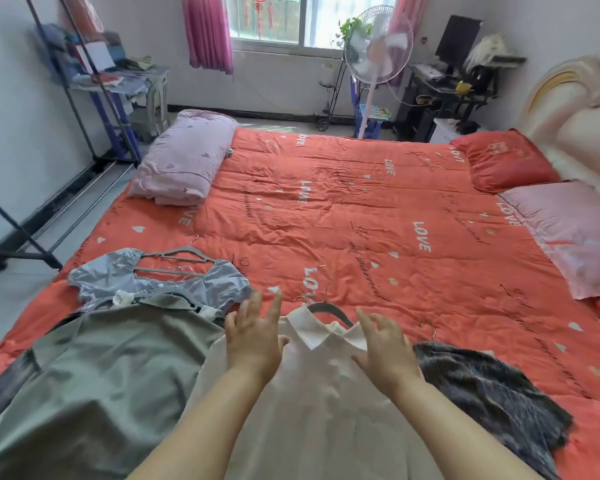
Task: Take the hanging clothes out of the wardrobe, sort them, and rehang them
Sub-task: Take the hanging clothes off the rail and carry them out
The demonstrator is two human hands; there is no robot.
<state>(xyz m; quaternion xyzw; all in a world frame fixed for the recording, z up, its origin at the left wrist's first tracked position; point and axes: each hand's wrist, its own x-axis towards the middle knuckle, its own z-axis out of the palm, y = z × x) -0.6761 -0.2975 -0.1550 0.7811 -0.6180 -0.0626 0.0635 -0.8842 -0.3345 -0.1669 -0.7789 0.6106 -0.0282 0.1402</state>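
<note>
Red quilt covers bed. White collared shirt on grey hanger lies flat, long axis toward wearer, collar pointing away. Left hand and right hand flank collar, fingers spread, gripping nothing.

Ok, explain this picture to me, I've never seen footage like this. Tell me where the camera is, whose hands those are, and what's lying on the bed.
There is no machine here. One wide-angle camera sits on a person's head, looking forward and down, so the two bare arms entering from below are that person's own. The left hand and right hand are open, fingers spread over the shoulders of a cream collared shirt, gripping nothing. The shirt lies on a red quilt with a grey hanger in its neck. To its left lie a grey-green garment and, beyond it, a silvery blue top on a second hanger. To its right lies a dark furry garment.
</note>
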